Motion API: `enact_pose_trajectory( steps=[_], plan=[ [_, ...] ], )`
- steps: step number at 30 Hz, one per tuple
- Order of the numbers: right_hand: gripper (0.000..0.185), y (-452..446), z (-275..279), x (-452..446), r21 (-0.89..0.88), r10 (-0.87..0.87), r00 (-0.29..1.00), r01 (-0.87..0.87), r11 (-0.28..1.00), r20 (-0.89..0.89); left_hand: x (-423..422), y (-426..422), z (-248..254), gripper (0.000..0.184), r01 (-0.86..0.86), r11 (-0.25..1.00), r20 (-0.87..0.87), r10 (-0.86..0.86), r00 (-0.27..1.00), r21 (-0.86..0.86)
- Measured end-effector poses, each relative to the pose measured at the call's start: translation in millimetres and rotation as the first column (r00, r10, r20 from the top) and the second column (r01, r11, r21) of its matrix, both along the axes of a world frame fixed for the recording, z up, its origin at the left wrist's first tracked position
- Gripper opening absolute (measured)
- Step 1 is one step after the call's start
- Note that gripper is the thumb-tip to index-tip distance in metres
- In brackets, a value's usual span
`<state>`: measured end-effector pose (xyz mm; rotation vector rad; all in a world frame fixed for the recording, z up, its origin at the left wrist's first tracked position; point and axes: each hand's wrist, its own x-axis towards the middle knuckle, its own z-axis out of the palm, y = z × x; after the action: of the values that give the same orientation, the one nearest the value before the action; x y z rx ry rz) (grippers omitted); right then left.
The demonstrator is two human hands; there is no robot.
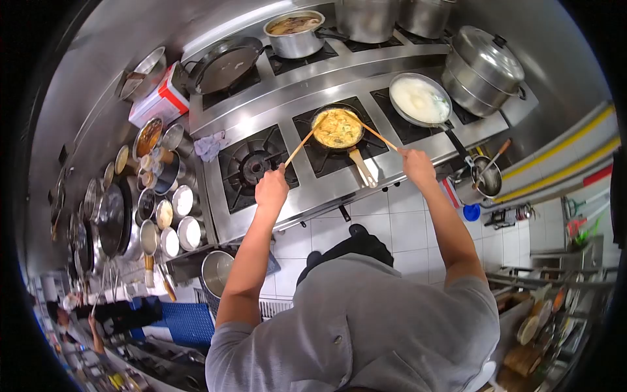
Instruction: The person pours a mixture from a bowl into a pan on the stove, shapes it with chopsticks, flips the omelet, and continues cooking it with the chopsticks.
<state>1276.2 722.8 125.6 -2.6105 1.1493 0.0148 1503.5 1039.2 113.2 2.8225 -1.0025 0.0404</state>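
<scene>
On the steel stove, yellow food is best turned gently, sticks being gripped by left hand and right hand at 8 and 4 o'clock from the pan.

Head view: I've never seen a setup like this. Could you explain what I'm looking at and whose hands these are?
There is no robot here. One camera, worn on a person's head, looks forward and down, so their grey shirt fills the bottom of the picture. The left hand and right hand are bare, and each grips a slim wooden stick. The sticks reach to a small pan of yellow food on the steel stove. To its right is a larger pan with whitish contents; behind, a pot holds something brownish. A cloth lies at the left.
</scene>
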Motion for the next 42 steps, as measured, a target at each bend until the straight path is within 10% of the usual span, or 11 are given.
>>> enact_pose_trajectory(
  steps=[13,42],
  plan=[
    [0.036,76.4,-20.5,26.5,-0.120,-0.124,0.992,0.123,0.985,0.002,40.9,25.3,9.9,0.028,0.218,0.975,-0.033,-0.220,0.975,-0.051],
    [0.025,29.9,33.1,-27.5,-0.144,0.178,0.983,-0.182,0.973,-0.039,-5.9,31.8,101.0,0.028,0.255,0.966,-0.020,-0.254,0.967,0.050]
  ],
)
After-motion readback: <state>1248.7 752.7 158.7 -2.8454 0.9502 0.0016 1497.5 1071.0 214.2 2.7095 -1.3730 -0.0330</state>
